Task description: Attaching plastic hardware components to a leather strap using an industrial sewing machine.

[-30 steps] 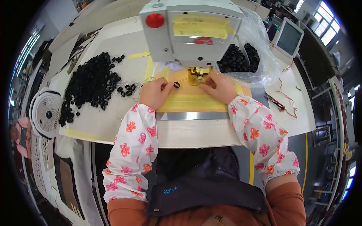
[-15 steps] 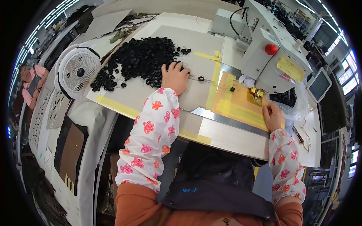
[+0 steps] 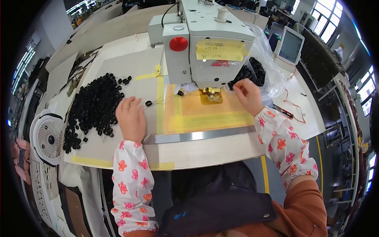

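Head view: my left hand (image 3: 131,118) lies flat, fingers spread, beside the pile of black rings (image 3: 94,106) left of the sewing machine (image 3: 205,43); one ring (image 3: 148,103) lies apart. My right hand (image 3: 248,94), fingers pinched on something too small to tell, sits right of the presser foot (image 3: 210,92). Most rings look unprocessed.

Both forearms wear white oversleeves printed with orange-red and pink butterfly-like motifs, gathered with elastic at the wrists and again near the elbows. The left hand (image 3: 131,119), at about nine o'clock from frame centre, carries a thin ring on one finger. The right hand (image 3: 248,94) sits near two o'clock. Above the oversleeves show rust-orange sleeves, with a dark navy apron front at six o'clock bearing small light-blue stitching and a metal snap.
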Motion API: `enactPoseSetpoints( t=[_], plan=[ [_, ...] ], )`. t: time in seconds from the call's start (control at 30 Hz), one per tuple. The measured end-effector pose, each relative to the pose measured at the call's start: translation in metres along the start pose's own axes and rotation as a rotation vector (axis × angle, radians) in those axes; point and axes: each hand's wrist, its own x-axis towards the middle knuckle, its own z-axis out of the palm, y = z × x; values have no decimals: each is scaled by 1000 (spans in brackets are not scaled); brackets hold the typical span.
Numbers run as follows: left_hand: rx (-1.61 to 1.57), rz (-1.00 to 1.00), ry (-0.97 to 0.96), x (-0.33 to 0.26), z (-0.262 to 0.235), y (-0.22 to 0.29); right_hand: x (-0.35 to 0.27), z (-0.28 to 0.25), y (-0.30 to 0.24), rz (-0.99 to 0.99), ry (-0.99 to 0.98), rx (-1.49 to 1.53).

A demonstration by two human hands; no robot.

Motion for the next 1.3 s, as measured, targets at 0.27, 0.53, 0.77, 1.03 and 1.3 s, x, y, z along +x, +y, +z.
enactPoseSetpoints(
  t=[0.27, 0.53, 0.77, 1.03, 1.3],
  plan=[
    [-225, 53, -461, 28, 69, 115, 54, -10, 48, -348, -5, -440],
    [-194, 21, -446, 20, 98, 103, 49, -5, 61, -322, -40, -517],
    [-265, 13, -479, 24, 85, 104, 18, 18, -11, -79, -122, 205],
    [-426, -52, -484, 27, 94, 142, -18, 25, 13, 416, -335, 753],
    [-595, -74, -560, 30, 78, 132, -3, 42, 0, 394, -375, 719]
  ],
)
